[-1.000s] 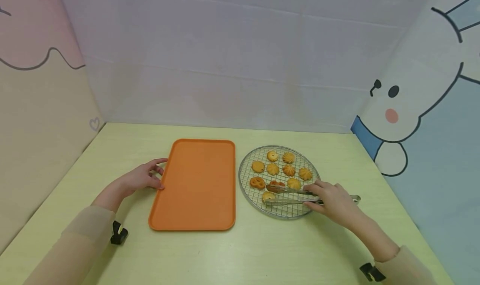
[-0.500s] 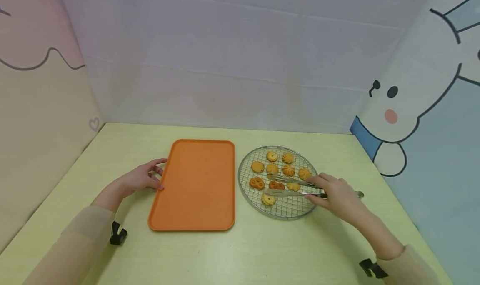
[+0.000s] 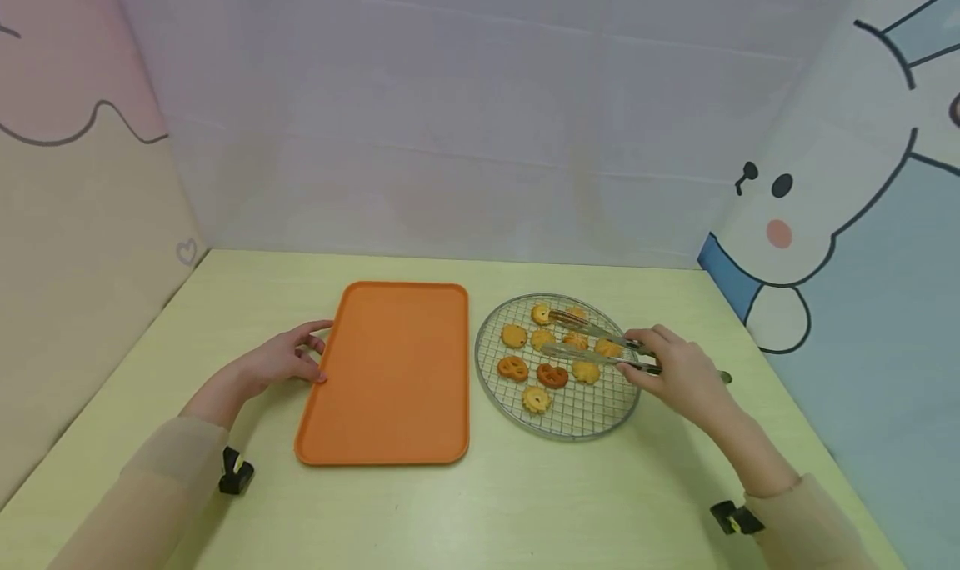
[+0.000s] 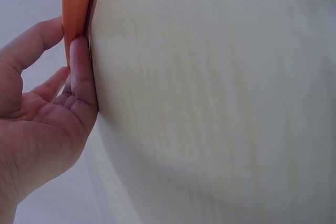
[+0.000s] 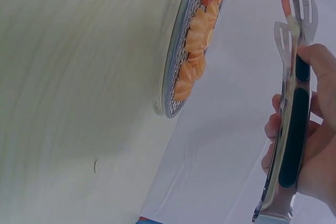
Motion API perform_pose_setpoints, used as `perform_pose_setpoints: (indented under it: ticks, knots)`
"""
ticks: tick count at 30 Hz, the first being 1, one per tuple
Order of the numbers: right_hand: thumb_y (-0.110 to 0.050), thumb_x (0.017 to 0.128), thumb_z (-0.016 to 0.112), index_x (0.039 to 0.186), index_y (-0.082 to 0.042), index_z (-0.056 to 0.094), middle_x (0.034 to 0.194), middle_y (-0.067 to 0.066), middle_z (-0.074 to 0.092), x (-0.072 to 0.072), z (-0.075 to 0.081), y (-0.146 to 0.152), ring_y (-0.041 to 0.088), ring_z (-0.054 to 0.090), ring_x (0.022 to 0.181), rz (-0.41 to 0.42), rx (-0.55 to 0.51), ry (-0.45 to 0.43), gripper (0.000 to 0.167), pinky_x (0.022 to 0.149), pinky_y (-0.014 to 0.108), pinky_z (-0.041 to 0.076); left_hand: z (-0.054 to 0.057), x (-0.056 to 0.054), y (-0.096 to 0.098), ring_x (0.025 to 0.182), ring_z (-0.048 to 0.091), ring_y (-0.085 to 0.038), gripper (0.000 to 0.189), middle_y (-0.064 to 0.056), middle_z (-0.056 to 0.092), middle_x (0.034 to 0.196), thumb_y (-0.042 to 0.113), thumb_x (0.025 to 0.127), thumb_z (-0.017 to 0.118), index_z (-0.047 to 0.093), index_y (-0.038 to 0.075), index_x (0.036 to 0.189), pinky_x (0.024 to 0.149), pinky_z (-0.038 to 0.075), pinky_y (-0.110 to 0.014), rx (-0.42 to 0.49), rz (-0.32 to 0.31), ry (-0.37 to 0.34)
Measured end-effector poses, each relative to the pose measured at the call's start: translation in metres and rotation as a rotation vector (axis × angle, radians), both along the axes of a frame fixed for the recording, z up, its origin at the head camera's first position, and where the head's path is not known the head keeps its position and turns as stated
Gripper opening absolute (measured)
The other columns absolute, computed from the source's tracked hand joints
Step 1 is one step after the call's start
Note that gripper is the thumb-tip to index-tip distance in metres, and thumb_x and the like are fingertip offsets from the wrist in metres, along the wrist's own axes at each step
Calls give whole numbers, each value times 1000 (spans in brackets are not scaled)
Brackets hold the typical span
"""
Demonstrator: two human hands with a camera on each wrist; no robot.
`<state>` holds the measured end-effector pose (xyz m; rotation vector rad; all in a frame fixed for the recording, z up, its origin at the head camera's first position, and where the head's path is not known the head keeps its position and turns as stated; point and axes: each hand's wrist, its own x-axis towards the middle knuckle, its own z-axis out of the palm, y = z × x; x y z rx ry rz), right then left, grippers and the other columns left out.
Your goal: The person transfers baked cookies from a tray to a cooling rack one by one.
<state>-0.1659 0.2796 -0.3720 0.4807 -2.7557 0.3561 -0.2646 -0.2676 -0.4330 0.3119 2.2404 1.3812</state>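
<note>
My left hand (image 3: pixel 282 357) rests at the left edge of a flat orange tray (image 3: pixel 390 370). Its relaxed fingertips touch the tray's rim (image 4: pixel 76 9) in the left wrist view. In the right hand (image 3: pixel 681 377) I hold metal tongs (image 5: pixel 295 103) with dark green grips. Their slotted tips stand apart with nothing between them, above the back part of a round wire rack (image 3: pixel 577 416). Cookies sit on the rack, among them a ring-shaped cookie (image 3: pixel 536 400), a pale one (image 3: pixel 586 372), a round one (image 3: pixel 513 336) and two pretzel shapes (image 3: pixel 513 368). The tongs overlap several cookies in the head view.
Tray and rack stand side by side on a pale wooden table (image 3: pixel 390 516), a narrow gap between them. A white wall sheet (image 3: pixel 450 137) closes off the back. Painted panels stand at both sides, a cartoon animal (image 3: pixel 802 195) on the right one.
The tongs in my right hand have risen and moved toward the back of the rack, uncovering the front cookies. The left hand and the tray have stayed in place.
</note>
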Motion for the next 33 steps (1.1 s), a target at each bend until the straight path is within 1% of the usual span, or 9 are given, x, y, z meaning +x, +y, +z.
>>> perform_pose_setpoints:
  ticks: [6, 8, 18, 21, 23, 25, 27, 31, 33]
  knots:
    - [-28, 82, 73, 114, -6, 62, 87, 8, 59, -9, -1, 9, 10, 40, 53, -44, -5, 6, 40, 50, 29, 37, -1, 0, -1, 79, 58, -17, 90, -16, 38, 111, 2, 78, 73, 16, 1, 148, 72, 50, -26, 8, -6, -2]
    - [-28, 82, 72, 114, -6, 62, 88, 9, 59, -13, -3, 13, 10, 39, 52, -54, -7, 15, 40, 50, 28, 36, -1, 0, -1, 79, 58, -17, 91, -16, 38, 111, 2, 78, 73, 16, 1, 148, 72, 50, -26, 12, -7, -1]
    - [-28, 83, 71, 118, -5, 59, 93, 16, 59, -32, -13, 35, 16, 44, 59, -133, -41, 51, 43, 50, 32, 35, -1, 0, 0, 79, 57, -16, 91, -15, 37, 109, 1, 77, 74, 16, 0, 148, 71, 49, -25, 9, 1, -4]
    - [-30, 85, 69, 120, -4, 57, 99, 19, 59, -38, -16, 43, 24, 51, 65, -165, -45, 30, 45, 54, 40, 42, -1, 0, 0, 79, 56, -16, 91, -15, 37, 109, 1, 77, 74, 16, 1, 148, 71, 49, -25, 14, 0, -6]
    - [-32, 86, 68, 122, -3, 56, 106, 22, 58, -42, -18, 49, 33, 57, 74, -188, -49, 5, 47, 61, 47, 45, -1, 0, 0, 79, 56, -16, 91, -15, 37, 109, 1, 77, 74, 16, 1, 148, 71, 49, -25, 18, -2, -6]
    - [-34, 88, 66, 123, -2, 55, 109, 25, 57, -45, -20, 54, 39, 58, 83, -205, -58, -19, 49, 67, 52, 45, -1, 0, 0, 79, 57, -16, 91, -15, 37, 109, 1, 77, 73, 16, 1, 148, 71, 49, -25, 20, -4, -3]
    - [-35, 89, 64, 124, -2, 53, 108, 27, 56, -49, -21, 59, 41, 58, 87, -216, -75, -40, 50, 68, 53, 45, -1, -1, -1, 79, 57, -16, 91, -16, 37, 110, 0, 77, 73, 16, 1, 148, 71, 49, -26, 20, -6, 1]
    - [-36, 90, 62, 123, -1, 53, 103, 26, 57, -55, -24, 69, 39, 58, 85, -231, -113, -53, 49, 65, 51, 45, -1, 0, 0, 79, 57, -16, 91, -15, 37, 110, 1, 77, 73, 16, 1, 148, 71, 49, -26, 19, -7, 1]
    - [-37, 90, 62, 123, -1, 53, 104, 27, 57, -57, -26, 74, 40, 58, 88, -238, -131, -58, 49, 65, 52, 45, -1, 0, 0, 79, 57, -16, 91, -15, 37, 110, 1, 77, 73, 16, 1, 148, 71, 49, -26, 23, -9, -4]
